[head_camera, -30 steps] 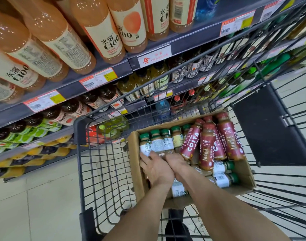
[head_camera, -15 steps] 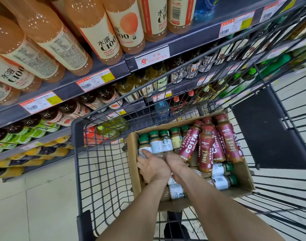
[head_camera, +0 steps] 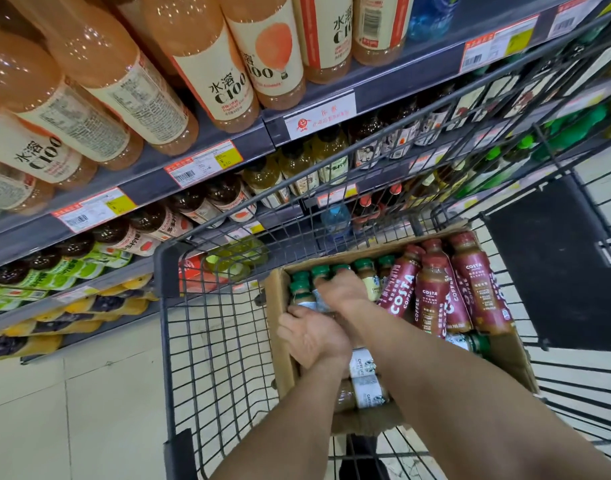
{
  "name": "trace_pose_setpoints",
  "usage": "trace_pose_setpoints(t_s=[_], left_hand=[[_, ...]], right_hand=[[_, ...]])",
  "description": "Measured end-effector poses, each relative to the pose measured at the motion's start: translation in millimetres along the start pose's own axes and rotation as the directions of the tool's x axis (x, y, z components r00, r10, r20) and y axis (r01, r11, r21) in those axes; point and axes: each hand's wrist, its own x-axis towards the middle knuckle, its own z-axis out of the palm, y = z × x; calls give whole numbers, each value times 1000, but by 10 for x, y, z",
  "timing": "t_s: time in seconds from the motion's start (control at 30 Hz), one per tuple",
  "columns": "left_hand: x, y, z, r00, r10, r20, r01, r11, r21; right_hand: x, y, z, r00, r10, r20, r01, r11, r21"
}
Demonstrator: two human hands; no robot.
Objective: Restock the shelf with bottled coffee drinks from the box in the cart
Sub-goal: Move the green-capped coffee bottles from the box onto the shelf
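Head view: cardboard box (head_camera: 284, 370) sits in wire cart (head_camera: 161, 268), holding green-capped coffee bottles (head_camera: 364, 271) and maroon Costa bottles (head_camera: 432, 296). Left hand (head_camera: 312, 337) and right hand (head_camera: 342, 289) reach among the green-capped ones. Blur and hidden fingers leave either grip unconfirmed. Stocked shelf (head_camera: 148, 181) stands just beyond the cart.

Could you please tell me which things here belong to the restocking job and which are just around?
Job: cardboard box, green-capped coffee bottles, Costa bottles, cart, left hand, right hand.
Just around: peach C100 bottles, price tags, green-labelled bottles.
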Motion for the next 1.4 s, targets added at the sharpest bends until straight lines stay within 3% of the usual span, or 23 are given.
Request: trace_pose_setpoints(t_s=[0.23,0.5,0.7,0.83,0.93,1.17,1.4], left_hand=[[-60,-115,124,991,114,-64,-104,984,147],[-28,-138,50,978,200,-54,-187,965,185],[76,10,-48,977,207,54,-213,962,172],[184,34,-62,971,148,186,-158,987,36],[265,-37,-131,947,123,297,-120,992,-30],[289,-248,-174,934,193,300,-130,968,-216],[190,-396,-264,878,387,283,-216,846,-487]], right_hand=[[228,-94,-6,998,58,12,-57,997,-56],[164,159,-178,1000,17,18,-21,971,240],[61,340,-292,996,-50,-69,68,952,298],[5,490,-305,993,-99,-64,117,884,452],[-14,559,-257,986,-152,-73,169,878,447],[-176,640,-158,964,-211,164,78,810,581],[-344,870,-181,952,-277,131,128,749,650]])
